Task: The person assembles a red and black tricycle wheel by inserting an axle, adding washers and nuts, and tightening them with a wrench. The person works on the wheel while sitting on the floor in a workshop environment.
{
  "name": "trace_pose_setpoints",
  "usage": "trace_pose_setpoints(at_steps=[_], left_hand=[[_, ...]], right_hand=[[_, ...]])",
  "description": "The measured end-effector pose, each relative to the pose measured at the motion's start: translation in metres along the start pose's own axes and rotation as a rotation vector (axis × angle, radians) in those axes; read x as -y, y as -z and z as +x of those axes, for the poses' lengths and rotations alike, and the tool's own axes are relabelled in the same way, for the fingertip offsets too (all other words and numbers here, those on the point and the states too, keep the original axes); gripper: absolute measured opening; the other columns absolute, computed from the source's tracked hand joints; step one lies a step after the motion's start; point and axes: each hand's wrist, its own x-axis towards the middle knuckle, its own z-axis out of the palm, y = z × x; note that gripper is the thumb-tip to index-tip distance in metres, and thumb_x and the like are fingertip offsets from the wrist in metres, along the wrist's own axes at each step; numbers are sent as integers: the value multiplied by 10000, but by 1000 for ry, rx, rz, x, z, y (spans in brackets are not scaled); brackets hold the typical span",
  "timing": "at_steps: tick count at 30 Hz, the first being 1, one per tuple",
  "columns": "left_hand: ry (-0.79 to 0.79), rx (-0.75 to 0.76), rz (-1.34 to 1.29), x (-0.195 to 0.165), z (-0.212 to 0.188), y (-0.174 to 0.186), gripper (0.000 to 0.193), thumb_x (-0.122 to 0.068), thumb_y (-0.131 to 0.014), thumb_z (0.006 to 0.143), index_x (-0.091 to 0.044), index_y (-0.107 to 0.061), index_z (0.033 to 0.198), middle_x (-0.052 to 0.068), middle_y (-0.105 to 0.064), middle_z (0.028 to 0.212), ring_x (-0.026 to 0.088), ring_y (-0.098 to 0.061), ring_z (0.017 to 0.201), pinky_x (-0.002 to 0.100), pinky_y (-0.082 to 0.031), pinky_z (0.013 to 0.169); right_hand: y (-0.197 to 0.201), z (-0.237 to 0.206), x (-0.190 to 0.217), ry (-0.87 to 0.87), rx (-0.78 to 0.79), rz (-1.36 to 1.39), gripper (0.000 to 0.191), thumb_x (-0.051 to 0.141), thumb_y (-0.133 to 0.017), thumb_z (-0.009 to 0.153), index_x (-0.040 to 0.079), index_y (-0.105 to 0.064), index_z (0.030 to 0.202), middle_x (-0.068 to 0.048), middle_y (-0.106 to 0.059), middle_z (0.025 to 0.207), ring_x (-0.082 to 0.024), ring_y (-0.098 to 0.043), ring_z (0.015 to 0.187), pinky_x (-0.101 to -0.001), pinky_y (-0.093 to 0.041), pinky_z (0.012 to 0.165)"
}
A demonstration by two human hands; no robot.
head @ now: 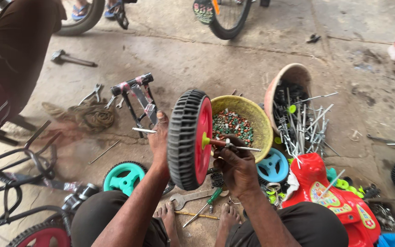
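**Small wheel up between both hands, axle pinched on the right**

I'm looking straight down and my left hand [159, 137] is up against the far side of the toy wheel [189, 138], a black ribbed tyre with a red hub, held upright on edge above my feet. Only the fingertips show past the tread, so I read that hand as pressed to the wheel, and I cannot tell how far it closes. A thin metal pin [143, 130] pokes out to the left just by those fingers.

My right hand [235, 165] is curled tight, fingers pinching the metal axle rod [239, 146] that sticks out of the yellow-green centre cap of the hub, pointing right.

Just behind the wheel sits a yellow bowl [263, 132] full of small red and green parts, and beside it a tipped pale bucket [290, 74] spilling rods and bolts. On the concrete near my toes: a spanner [189, 197], a green-handled screwdriver [205, 206], a teal wheel [123, 176] to the left, a blue hub [273, 166] to the right, and a red plastic toy body [332, 201]. A hammer [72, 58] lies well off, top left, near another person's dark sleeve [19, 41].
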Motion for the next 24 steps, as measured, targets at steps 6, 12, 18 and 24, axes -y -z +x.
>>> trace_pose_setpoints(at_steps=[6,12,18,24], left_hand=[[-151,87,-81,8,-6,19,380,-403,-570,1027,-37,-594,927,19,-649,750,86,-591,627,267,-499,535],[-378,131,140,19,-37,53,216,-125,-666,945,-30,-524,1077,24,-635,954,104,-598,868,259,-511,803],[-198,170,375,28,-56,75,226,-188,-695,953,-19,-590,1060,44,-654,903,118,-540,791,283,-462,709],[-234,150,532,37,-59,78,320,-292,-738,940,1,-674,1052,22,-671,854,104,-577,779,266,-494,700]], right_hand=[[0,25,4,19,51,-106,261,11,-765,868,27,-706,1122,-196,-758,1117,-259,-745,1037,-377,-610,932],[22,48,-9,19,153,-162,284,-23,-747,877,15,-721,1157,-183,-767,1106,-243,-745,1049,-353,-592,968],[51,50,-27,-37,141,-205,244,-10,-763,905,-18,-745,1148,-148,-771,1090,-207,-733,1000,-345,-586,930],[58,50,-29,-41,130,-234,273,42,-773,857,29,-752,1128,-126,-781,1056,-200,-740,965,-353,-604,909]])
